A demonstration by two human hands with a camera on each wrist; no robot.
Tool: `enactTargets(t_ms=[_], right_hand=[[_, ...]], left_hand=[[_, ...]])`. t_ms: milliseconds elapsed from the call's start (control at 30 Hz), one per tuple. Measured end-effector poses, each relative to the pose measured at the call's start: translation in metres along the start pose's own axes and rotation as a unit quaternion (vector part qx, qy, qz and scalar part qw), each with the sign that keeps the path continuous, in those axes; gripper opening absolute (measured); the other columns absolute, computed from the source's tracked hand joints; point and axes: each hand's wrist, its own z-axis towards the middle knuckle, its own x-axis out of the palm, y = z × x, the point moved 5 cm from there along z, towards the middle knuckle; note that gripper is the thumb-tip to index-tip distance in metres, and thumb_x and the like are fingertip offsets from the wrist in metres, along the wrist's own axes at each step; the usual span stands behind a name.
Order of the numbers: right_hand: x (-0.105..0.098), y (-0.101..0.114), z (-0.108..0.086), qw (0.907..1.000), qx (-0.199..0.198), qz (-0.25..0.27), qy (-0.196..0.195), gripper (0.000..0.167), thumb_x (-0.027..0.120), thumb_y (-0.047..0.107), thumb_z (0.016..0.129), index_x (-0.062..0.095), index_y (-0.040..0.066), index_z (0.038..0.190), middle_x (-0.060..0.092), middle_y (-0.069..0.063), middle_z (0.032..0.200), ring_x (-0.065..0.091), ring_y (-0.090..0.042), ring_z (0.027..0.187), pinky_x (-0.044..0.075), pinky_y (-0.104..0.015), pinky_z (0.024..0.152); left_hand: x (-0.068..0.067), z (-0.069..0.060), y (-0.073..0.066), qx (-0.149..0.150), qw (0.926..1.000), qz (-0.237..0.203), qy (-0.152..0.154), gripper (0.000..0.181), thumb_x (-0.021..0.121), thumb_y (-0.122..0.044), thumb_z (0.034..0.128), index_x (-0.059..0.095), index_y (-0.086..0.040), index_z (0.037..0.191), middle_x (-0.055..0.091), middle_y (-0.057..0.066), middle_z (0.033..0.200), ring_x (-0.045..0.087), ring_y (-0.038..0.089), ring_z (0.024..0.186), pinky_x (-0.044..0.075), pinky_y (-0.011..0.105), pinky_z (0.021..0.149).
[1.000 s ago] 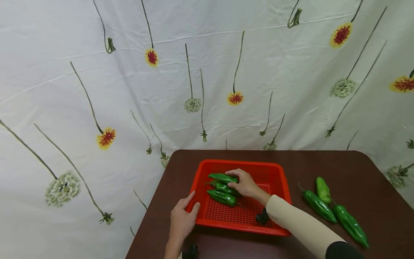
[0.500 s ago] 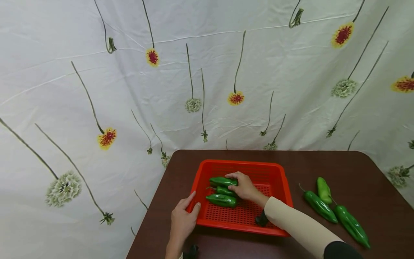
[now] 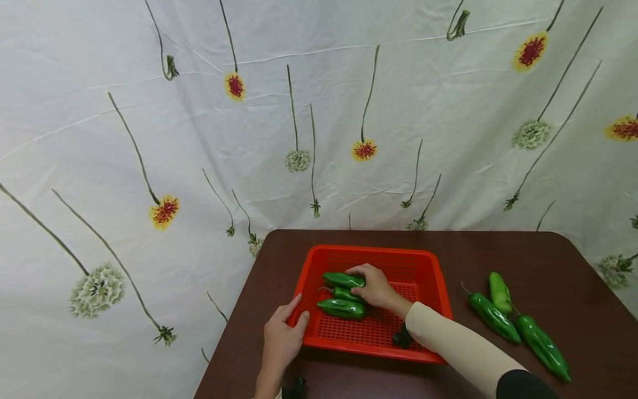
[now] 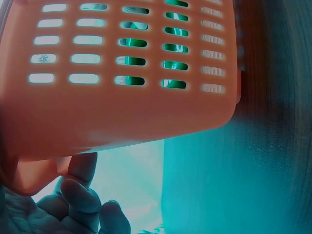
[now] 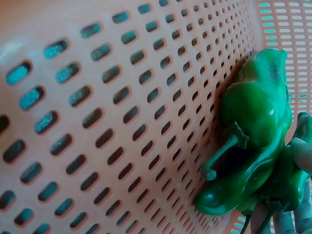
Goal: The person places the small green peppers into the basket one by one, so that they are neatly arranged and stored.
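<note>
A red plastic basket (image 3: 369,350) with slotted walls rests on the table, holding several glossy green peppers. My left hand (image 3: 282,332) grips its left rim; in the left wrist view the fingers (image 4: 80,195) curl under that rim. Inside, my right hand (image 3: 377,287) holds the right end of the far green pepper (image 3: 335,279), thumb toward the middle pepper (image 3: 344,293). A front pepper (image 3: 341,308) lies just nearer. In the right wrist view, thumb and fingers hold a pepper (image 5: 285,183) beside other peppers (image 5: 258,107). The hand partly hides the peppers' right ends.
Three green peppers lie on the dark brown table (image 3: 473,255) right of the basket: a dark one (image 3: 493,317), a lighter one (image 3: 499,292) and a long one (image 3: 543,346). A white flowered cloth (image 3: 319,122) hangs behind the table.
The peppers in the basket have shifted slightly under my right hand; the front one has turned, and its stem no longer shows at the right. My left hand stays on the rim.
</note>
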Motion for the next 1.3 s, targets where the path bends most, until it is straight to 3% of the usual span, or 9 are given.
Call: enactTargets(t_ms=[833, 1300], right_hand=[[-0.0003, 0.0017, -0.0007, 0.9999, 0.0, 0.013, 0.0, 0.042, 0.081, 0.004, 0.081, 0.071, 0.015, 0.12, 0.065, -0.008, 0.122, 0.063, -0.028, 0.109, 0.05, -0.049, 0.095], [0.0003, 0.0003, -0.0017, 0.9999, 0.01, 0.012, 0.0, 0.046, 0.081, 0.005, 0.082, 0.068, 0.014, 0.124, 0.065, -0.008, 0.121, 0.062, -0.028, 0.111, 0.049, -0.049, 0.096]], left_hand=[[0.0001, 0.0009, -0.0011, -0.001, 1.0, -0.006, -0.001, 0.044, 0.077, -0.024, 0.0883, 0.068, -0.03, 0.131, 0.072, -0.003, 0.114, 0.069, 0.015, 0.097, 0.054, 0.028, 0.075], [-0.0011, 0.0001, -0.0014, 0.003, 1.0, -0.001, -0.003, 0.043, 0.077, -0.023, 0.0882, 0.069, -0.029, 0.131, 0.072, -0.002, 0.113, 0.069, 0.016, 0.1, 0.055, 0.033, 0.079]])
